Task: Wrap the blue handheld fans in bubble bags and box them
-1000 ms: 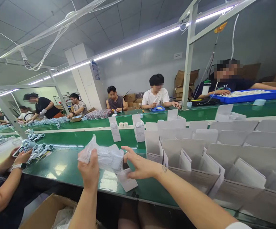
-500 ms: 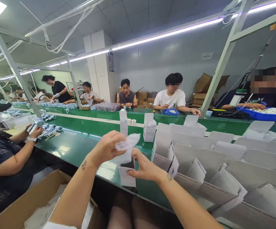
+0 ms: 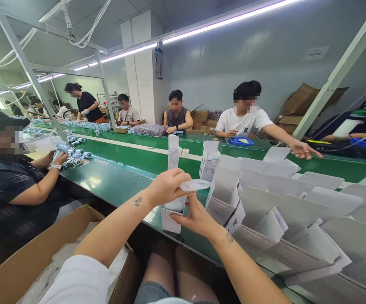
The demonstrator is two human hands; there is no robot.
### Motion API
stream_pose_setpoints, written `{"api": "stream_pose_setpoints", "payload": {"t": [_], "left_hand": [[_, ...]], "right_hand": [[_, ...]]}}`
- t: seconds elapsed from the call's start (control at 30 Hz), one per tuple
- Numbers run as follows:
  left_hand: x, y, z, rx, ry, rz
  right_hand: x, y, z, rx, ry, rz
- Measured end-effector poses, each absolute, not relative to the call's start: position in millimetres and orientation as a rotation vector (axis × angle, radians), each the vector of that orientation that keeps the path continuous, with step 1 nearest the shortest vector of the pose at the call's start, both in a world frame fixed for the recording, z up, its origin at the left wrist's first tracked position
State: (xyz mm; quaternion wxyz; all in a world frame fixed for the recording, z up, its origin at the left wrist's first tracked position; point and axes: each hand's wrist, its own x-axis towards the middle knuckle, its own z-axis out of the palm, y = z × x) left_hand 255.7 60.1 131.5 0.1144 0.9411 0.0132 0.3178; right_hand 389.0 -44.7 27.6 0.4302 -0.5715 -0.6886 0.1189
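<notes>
**Both hands meet at a small white box, with a clear bag at its mouth**

The nearest thing is the cardboard carton (image 3: 28, 255), below and left of the hands, with clear plastic inside. The left hand (image 3: 169, 185), palm down, pinches the clear bag (image 3: 196, 185) above the small box (image 3: 171, 221); white wrapped contents show at the box's mouth, beneath that hand. The right hand (image 3: 197, 214) grasps the box's side, its thumb across the front. The box stands upright close to the table edge (image 3: 198, 254).

Left of the hands, the green tabletop (image 3: 116, 179) is open as far as the pale-blue parts (image 3: 77, 156) beside a co-worker (image 3: 15, 185). To the right, the open white boxes (image 3: 284, 211) crowd in, leaving only a narrow gap beside the right hand.

Beyond the hands stand a slim box (image 3: 173, 154) and a filled box (image 3: 208, 162). Farther off, a person in a white shirt (image 3: 241, 122) stretches an arm out behind the open boxes.
</notes>
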Motion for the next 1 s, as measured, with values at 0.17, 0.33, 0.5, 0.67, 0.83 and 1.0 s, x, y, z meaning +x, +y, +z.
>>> {"api": "stream_pose_setpoints", "payload": {"t": [0.17,0.33,0.5,0.67,0.83,1.0], "left_hand": [[262,68,110,2.782,-0.109,1.038],[254,66,107,2.961,0.067,0.889],[225,40,79,3.227,0.450,0.668],[215,28,34,3.202,0.721,0.808],[208,42,18,3.145,0.312,1.193],[209,46,34,3.005,0.353,1.178]], "right_hand": [[394,-44,20,-1.447,-1.716,0.236],[394,-43,15,-1.476,-1.612,0.269],[391,-52,18,-1.391,-1.609,0.361],[393,-86,34,-1.555,-1.727,0.060],[416,-96,29,-2.022,-1.497,-0.876],[436,-90,29,-2.132,-1.606,-1.024]]}}
